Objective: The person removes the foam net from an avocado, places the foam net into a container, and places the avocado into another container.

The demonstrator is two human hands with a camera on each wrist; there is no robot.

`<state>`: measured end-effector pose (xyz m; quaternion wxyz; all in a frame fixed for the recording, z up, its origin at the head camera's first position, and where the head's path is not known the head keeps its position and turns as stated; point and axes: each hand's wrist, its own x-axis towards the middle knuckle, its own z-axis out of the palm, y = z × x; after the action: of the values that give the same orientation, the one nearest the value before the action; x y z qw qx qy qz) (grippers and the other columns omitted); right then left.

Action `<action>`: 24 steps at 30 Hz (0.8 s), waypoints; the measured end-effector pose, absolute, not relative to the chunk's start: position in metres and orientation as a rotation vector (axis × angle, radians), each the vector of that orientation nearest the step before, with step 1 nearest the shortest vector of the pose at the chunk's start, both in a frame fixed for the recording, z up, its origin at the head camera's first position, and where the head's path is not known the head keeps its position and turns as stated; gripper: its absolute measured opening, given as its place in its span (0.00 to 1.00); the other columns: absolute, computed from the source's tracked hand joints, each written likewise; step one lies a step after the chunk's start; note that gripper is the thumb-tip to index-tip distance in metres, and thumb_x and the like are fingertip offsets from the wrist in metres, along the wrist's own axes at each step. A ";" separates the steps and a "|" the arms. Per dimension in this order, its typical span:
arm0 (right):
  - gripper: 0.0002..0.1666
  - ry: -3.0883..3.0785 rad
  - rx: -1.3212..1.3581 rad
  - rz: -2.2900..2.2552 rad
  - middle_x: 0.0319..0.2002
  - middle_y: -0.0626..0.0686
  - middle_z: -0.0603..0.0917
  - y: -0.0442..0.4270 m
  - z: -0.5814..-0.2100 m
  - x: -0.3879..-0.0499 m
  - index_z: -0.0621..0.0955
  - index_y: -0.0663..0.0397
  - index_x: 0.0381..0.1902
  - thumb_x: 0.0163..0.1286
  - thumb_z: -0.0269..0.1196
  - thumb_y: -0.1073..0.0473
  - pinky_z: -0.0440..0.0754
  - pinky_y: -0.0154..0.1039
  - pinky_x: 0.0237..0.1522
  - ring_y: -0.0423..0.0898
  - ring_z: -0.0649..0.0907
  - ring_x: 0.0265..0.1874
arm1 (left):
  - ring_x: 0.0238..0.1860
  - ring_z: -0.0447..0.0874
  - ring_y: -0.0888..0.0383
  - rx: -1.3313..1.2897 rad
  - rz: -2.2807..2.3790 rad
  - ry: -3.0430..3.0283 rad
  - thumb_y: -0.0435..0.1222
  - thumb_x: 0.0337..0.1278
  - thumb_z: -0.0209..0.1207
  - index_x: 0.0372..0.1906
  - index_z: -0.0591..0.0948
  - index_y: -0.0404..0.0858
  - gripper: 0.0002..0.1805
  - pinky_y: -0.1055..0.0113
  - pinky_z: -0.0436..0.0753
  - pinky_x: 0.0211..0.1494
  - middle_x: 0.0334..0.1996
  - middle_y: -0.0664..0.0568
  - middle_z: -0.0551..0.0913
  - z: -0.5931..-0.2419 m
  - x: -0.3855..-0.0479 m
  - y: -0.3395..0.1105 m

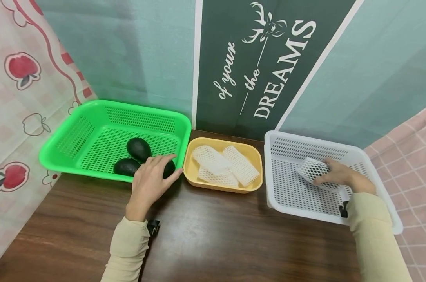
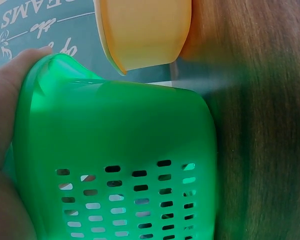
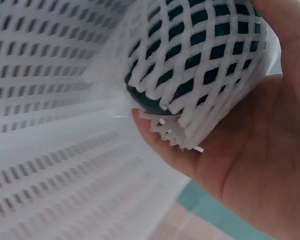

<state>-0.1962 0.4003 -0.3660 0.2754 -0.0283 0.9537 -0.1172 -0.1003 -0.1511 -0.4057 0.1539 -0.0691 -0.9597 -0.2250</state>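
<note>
In the head view, a green basket (image 1: 115,103) holds three dark avocados (image 1: 138,149) near its front right corner. My left hand (image 1: 150,182) reaches over the basket's front rim with fingers and thumb spread, close to the avocado (image 1: 169,169) at the right, which it partly hides. In the left wrist view the green basket's side (image 2: 115,125) blocks most of that hand's fingers. Inside the white basket (image 1: 290,209), my right hand (image 1: 339,175) grips an avocado wrapped in a white foam net (image 3: 205,60). The avocado's dark end pokes toward the net's opening.
Between the two baskets stands a yellow tray (image 1: 220,187) with several white foam nets (image 1: 241,164) in it. All three containers rest on a dark wooden table (image 1: 213,235). Printed cloth (image 1: 156,51) hangs behind and at both sides.
</note>
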 end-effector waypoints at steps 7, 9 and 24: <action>0.67 2.626 -0.161 -0.282 0.67 0.84 0.55 0.374 -0.342 -0.191 0.48 0.81 0.72 0.57 0.71 0.41 0.67 0.74 0.59 0.81 0.62 0.63 | 0.51 0.82 0.44 -0.199 -0.642 -2.747 0.56 0.58 0.64 0.60 0.80 0.47 0.28 0.48 0.82 0.47 0.52 0.45 0.86 -0.406 -0.100 -0.151; 0.67 2.656 -0.183 -0.277 0.68 0.83 0.56 0.365 -0.334 -0.189 0.49 0.80 0.72 0.57 0.71 0.41 0.67 0.74 0.59 0.81 0.62 0.63 | 0.51 0.82 0.43 -0.201 -0.642 -2.744 0.56 0.58 0.64 0.60 0.80 0.47 0.28 0.48 0.82 0.47 0.52 0.45 0.86 -0.406 -0.100 -0.151; 0.60 2.762 -0.323 -0.227 0.66 0.74 0.69 0.292 -0.302 -0.161 0.58 0.67 0.73 0.57 0.71 0.37 0.69 0.71 0.60 0.74 0.71 0.63 | 0.52 0.82 0.43 -0.213 -0.665 -2.753 0.56 0.59 0.64 0.62 0.79 0.47 0.29 0.47 0.82 0.48 0.52 0.45 0.85 -0.406 -0.100 -0.152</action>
<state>-0.1613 0.2917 -0.3016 0.1751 -0.1141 0.9746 -0.0802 -0.0999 -0.1515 -0.4063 0.1503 -0.0741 -0.9583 -0.2313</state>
